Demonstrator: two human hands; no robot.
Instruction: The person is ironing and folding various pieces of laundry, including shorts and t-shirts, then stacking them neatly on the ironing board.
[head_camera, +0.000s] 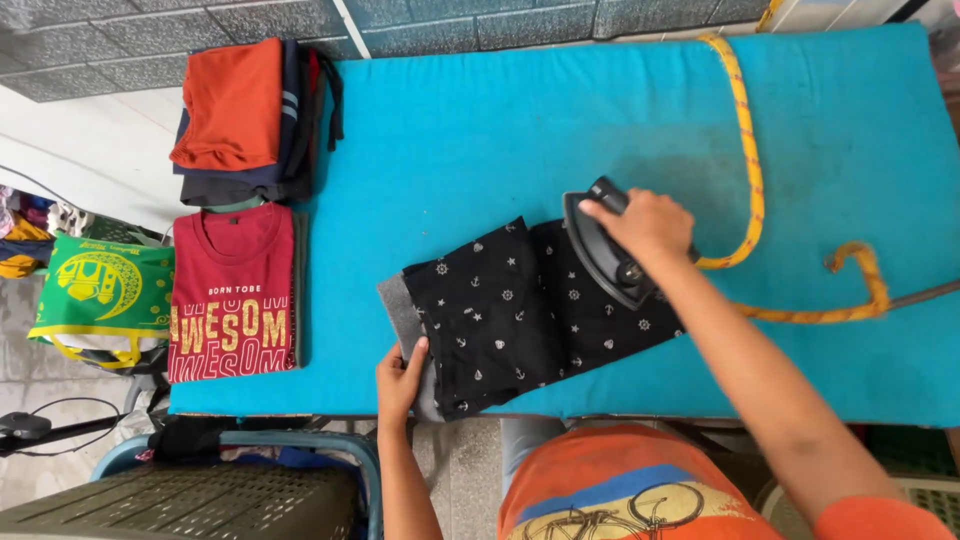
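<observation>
Hiding most of the dark iron's (605, 255) handle, the right hand (648, 225) grips it over the black patterned garment (520, 310) on the padded turquoise bench (480, 130). Flat and open, the left hand (400, 378) presses the garment's soft grey edge; a braided yellow cord (748, 150) trails off.

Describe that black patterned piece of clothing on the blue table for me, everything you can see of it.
The black garment is soft fabric dotted with small white anchors, wheels and stars, with a grey layer showing at its near-left edge. It lies flat and folded, slightly askew, on the turquoise padded table near the front edge. The left hand presses its corner; the right hand holds a dark iron on its far end.
</observation>
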